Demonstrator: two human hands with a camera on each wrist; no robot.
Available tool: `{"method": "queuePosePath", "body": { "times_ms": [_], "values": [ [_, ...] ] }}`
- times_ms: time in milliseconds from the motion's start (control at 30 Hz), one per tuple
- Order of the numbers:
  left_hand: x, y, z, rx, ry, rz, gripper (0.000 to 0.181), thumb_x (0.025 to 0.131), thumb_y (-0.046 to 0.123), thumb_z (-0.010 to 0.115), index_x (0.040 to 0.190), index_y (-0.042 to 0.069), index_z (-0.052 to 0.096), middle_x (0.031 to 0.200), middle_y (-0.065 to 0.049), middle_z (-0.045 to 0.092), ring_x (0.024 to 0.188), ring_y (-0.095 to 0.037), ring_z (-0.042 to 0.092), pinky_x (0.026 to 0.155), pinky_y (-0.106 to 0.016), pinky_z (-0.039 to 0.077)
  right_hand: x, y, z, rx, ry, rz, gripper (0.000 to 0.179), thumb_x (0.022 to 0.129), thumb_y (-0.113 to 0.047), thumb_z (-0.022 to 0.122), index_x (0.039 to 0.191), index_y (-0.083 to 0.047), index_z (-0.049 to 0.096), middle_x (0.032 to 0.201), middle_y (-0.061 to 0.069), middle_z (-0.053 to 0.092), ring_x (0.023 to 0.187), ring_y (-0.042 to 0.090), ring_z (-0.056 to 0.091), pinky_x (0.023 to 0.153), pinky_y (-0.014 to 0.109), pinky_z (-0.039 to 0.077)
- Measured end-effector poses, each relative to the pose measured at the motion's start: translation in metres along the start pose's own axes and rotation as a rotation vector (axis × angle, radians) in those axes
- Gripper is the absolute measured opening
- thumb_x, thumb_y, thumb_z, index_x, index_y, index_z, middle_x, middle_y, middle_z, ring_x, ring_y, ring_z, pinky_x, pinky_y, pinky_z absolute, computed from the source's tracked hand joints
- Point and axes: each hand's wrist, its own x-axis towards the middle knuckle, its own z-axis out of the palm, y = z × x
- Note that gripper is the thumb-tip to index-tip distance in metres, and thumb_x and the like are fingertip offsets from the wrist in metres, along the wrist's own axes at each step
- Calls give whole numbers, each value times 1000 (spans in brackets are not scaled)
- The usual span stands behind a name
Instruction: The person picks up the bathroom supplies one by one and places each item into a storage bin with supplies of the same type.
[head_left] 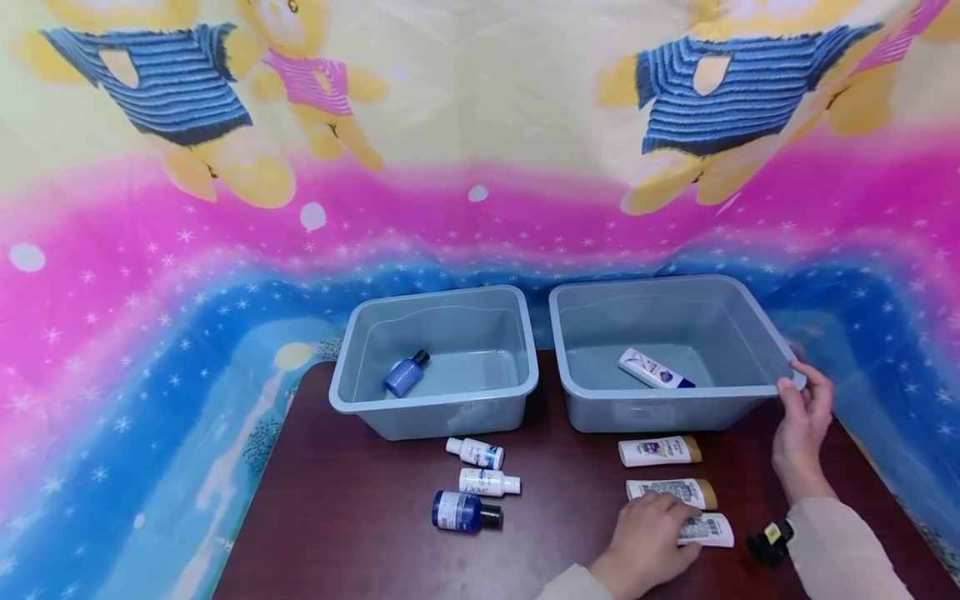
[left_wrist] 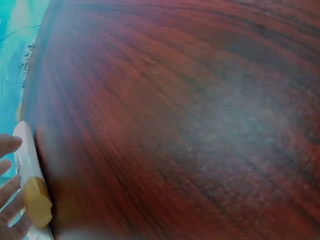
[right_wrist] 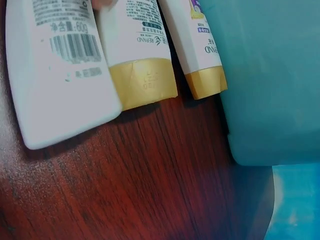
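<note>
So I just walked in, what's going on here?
A person's right hand holds the front corner of the right bin, while the left hand reaches over the nearest white bottle; whether its grip is closed is unclear. The right bin holds a white tube, the left bin a blue bottle. Three more bottles and two gold-capped tubes lie on the table.

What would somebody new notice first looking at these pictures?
Probably the vivid pink-and-blue backdrop behind the table, printed with bears. Next come the left gray bin and right gray bin, side by side toward the table's far edge. In front, the left hand lies over white tubes, while the right hand grips the right gray bin's corner.
</note>
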Motion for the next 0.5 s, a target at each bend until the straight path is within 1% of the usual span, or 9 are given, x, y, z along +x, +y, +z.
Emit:
{"method": "queuePosePath", "body": {
  "times_ms": [133, 267, 400, 500],
  "values": [
    [0, 1, 2, 59, -36, 24, 40, 73, 51, 69, 110, 37, 63, 98, 18, 57, 91, 0, 51, 75, -16, 42, 0, 0, 0, -1, -1, -2, 31, 89, 2, 55, 120, 2, 54, 114, 9, 50, 92, 14, 49, 75, 18, 37],
    [0, 2, 3, 101, -53, 46, 43, 72, 50, 71, 112, 37, 62, 100, 18, 55, 94, -1, 50, 74, -17, 42, 0, 1, 0, 9, 2, -4, 31, 88, 3, 55, 119, 2, 55, 112, 9, 50, 90, 13, 49, 74, 18, 37],
    [-1, 5, 5, 107, -59, 65, 42, 71, 47, 72, 111, 36, 62, 98, 17, 53, 92, -1, 51, 72, -16, 42, 0, 2, -1, 24, 0, -5, 31, 88, 4, 55, 119, 2, 55, 111, 9, 50, 88, 13, 49, 73, 18, 38],
    [-2, 7, 6, 100, -70, 63, 42, 71, 46, 72, 111, 36, 62, 97, 18, 54, 90, 0, 51, 72, -15, 42, 0, 2, -2, 25, -3, -8, 31, 88, 4, 54, 119, 3, 55, 111, 9, 50, 88, 13, 49, 73, 18, 38]
  ]
}}
